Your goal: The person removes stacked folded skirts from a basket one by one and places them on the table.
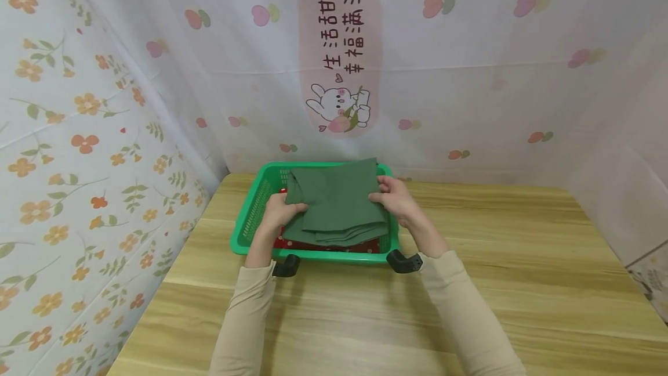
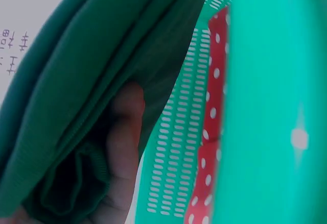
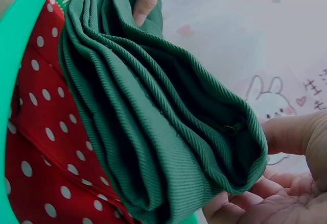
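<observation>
A folded green cloth (image 1: 339,196), several layers thick with a ribbed weave, is held between both hands over a green plastic basket (image 1: 334,256). My left hand (image 1: 278,212) grips its left side, thumb on top; the left wrist view shows fingers (image 2: 125,137) tucked against its underside. On the opposite side, my right hand (image 1: 400,199) pinches the folded edge between thumb and fingers, seen close up in the right wrist view. Beneath the green cloth, a red cloth with white dots (image 3: 46,127) lies inside the basket, mostly covered in the head view.
The basket stands on a wood-grain table (image 1: 501,248), near its back edge. Behind it hangs a white curtain (image 1: 469,91) with a printed rabbit and lettering. A flowered curtain (image 1: 78,161) hangs along the left side. Black wrist mounts (image 1: 404,261) sit close to the basket's front rim.
</observation>
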Available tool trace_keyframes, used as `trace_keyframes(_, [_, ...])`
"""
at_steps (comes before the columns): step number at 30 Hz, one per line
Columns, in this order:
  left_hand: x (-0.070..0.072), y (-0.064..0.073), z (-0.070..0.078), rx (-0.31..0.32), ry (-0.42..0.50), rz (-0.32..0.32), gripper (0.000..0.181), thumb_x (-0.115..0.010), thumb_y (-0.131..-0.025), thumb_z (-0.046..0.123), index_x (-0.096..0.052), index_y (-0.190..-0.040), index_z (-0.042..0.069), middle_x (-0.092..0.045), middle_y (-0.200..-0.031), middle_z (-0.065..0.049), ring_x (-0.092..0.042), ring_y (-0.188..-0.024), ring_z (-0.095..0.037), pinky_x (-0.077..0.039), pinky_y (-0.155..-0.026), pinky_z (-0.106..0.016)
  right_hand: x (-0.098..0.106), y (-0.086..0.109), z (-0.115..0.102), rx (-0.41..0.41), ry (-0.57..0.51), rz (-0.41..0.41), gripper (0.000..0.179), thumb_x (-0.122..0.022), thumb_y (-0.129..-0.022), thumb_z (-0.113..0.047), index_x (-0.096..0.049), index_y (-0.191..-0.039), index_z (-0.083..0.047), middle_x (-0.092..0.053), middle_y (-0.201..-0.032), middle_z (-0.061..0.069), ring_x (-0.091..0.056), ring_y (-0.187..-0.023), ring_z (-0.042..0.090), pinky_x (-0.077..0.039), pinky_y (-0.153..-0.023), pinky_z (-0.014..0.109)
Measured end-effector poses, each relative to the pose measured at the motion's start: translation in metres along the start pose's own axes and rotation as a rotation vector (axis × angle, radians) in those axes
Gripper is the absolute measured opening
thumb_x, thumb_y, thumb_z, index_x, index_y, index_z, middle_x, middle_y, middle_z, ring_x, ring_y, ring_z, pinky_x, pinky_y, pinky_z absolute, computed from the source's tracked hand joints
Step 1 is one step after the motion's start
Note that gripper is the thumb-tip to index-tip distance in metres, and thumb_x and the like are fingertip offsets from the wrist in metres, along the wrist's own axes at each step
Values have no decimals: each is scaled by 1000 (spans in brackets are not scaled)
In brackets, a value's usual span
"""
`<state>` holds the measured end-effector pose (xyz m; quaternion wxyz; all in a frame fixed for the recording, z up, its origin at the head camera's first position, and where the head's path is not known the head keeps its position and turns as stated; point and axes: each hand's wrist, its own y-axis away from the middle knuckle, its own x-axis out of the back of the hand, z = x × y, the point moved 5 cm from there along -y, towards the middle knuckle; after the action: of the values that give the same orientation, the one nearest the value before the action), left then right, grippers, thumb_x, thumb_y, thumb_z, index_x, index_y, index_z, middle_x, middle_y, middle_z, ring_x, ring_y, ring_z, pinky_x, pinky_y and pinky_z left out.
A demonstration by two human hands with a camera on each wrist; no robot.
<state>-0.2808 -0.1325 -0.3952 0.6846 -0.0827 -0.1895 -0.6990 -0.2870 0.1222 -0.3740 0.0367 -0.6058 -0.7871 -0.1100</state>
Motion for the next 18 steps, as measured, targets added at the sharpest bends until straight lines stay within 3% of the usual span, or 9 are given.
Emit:
trace_keyframes(2, [-2,1,4,-11,4,-3,23,-63,-87,8,-62,-106,-4,-64,-101,-20,-65,-86,-31,-54,-74,-37,4,3,-2,12,2,1,64,-50,-93,-1,-15,-145,9,-15,-149,31,-12,-139,39,-22,-109,50])
trace_keyframes(5, [-5,3,10,-20,11,-7,24,-63,-86,8,-61,-107,-3,-63,-104,-20,-64,-89,-32,-54,-75,-38,9,7,-4,30,-9,0,63,-49,-93,-1,-15,-145,8,-17,-148,32,-20,-137,41,-27,-106,51])
trace_keyframes(9, [-9,4,16,-42,18,-11,25,-63,-86,8,-61,-107,-5,-63,-104,-21,-64,-90,-33,-54,-75,-38,14,12,-5,36,-36,3,62,-48,-94,-1,-14,-145,8,-22,-147,31,-34,-129,44,-36,-100,50])
trace_keyframes(18, [-21,7,30,-67,41,-16,27,-65,-85,9,-61,-108,-4,-64,-102,-20,-64,-90,-33,-53,-77,-39,31,25,-9,84,-32,21,57,-47,-94,1,-20,-144,9,-37,-139,31,-45,-121,44,-45,-92,45])
